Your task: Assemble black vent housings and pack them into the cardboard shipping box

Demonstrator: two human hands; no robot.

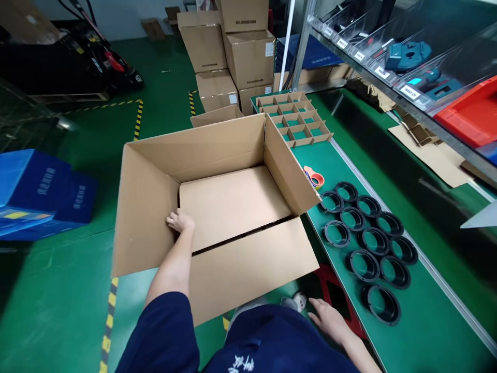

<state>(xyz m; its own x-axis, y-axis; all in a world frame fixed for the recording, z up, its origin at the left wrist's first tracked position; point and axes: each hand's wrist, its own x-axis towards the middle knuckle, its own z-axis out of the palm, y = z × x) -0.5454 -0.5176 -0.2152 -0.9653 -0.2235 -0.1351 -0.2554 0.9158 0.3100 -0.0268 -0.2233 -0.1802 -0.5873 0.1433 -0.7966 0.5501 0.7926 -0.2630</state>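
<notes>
An open cardboard box (147, 207) stands before me, with its near flap (252, 269) folded out towards my body. Flat at its bottom lies a cardboard sheet (236, 202), with dark gaps along its left and near edges. My left hand (180, 221) reaches inside the box, its fingers bent and closed at the sheet's left edge, close to the left wall. Part of the fingertips cannot be made out. Outside the box, by the green table's edge, my right hand (328, 317) hangs open with fingers apart and nothing in it.
Several black rings (375, 241) stand on the green table (438, 321) at right, beside an orange tape dispenser (313, 177). A cardboard divider grid (295, 119) lies farther back. Stacked cartons (248, 57), a shelf (388, 77) and blue bins (42, 191) surround the area.
</notes>
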